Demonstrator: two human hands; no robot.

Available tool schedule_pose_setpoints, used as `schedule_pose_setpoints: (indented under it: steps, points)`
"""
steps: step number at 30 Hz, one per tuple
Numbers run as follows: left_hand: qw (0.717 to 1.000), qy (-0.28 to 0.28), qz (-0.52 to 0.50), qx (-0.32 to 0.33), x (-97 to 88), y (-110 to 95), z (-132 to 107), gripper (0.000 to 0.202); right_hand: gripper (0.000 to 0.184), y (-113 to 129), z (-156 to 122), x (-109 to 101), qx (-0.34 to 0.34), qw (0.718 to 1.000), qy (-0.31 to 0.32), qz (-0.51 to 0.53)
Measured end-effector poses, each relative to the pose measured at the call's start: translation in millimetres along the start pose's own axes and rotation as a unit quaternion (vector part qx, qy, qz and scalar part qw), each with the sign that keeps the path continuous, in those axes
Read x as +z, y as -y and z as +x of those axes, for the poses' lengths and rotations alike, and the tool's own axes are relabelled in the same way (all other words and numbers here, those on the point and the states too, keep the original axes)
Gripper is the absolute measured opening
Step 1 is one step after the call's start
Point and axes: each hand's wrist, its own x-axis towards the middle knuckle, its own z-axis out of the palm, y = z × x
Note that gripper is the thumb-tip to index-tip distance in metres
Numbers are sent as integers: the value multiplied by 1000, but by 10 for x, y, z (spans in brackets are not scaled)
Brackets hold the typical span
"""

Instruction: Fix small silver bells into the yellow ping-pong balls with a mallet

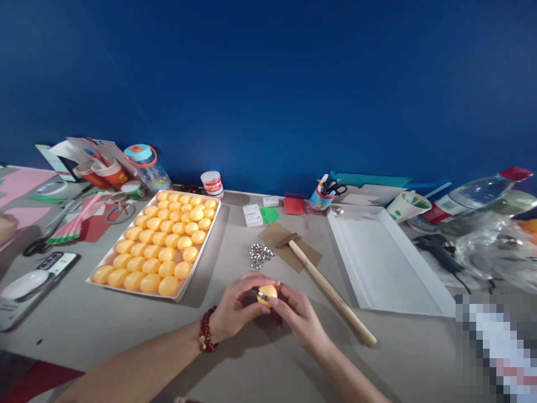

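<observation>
Both of my hands hold one orange ping-pong ball (pixel 268 292) low over the table. My left hand (pixel 235 308) has its fingers curled round the ball's left side, the thumb below. From the right, my right hand (pixel 300 313) pinches the ball with thumb and fingers. Small shiny silver pieces show across the ball's front; their exact kind is too small to tell. Beyond my hands lies a heap of small silver metal pieces (pixel 261 256). A wooden-handled hammer (pixel 335 296) rests on the right, its head on brown sheets (pixel 308 253).
On the left stands a tray (pixel 181 292) of orange balls. A shallow white box (pixel 386 263) lies right. Small white boxes (pixel 253 215), a red pad (pixel 294 206) and a pen cup (pixel 319 200) sit behind. Another person's hand (pixel 6 228) shows at the left edge.
</observation>
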Motion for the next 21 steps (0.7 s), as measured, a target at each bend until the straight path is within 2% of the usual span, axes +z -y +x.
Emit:
schedule_pose_setpoints:
  steps: [4, 8, 10, 13, 16, 21]
  points:
    - [1000, 0, -1, -1, 0, 25, -22, 40, 38, 19, 1, 9, -10, 1000, -2, 0]
    - [999, 5, -30, -30, -6, 51, -75, 57, 42, 25, 3, 30, 4, 1000, 9, 11]
    - [999, 4, -26, -35, -7, 45, -82, 53, 45, 30, 0, 44, 21, 1000, 4, 15]
    - [1000, 0, -18, -3, -5, 31, -55, 40, 51, 33, -5, 68, 29, 1000, -4, 8]
    - [999, -18, -30, 20, 2, 42, -15, 39, 53, 15, -1, 82, 32, 999, -12, 12]
    - [999, -23, -45, 0, 10, 80, -5, 39, 52, -26, 24, 80, 60, 997, -14, 52]
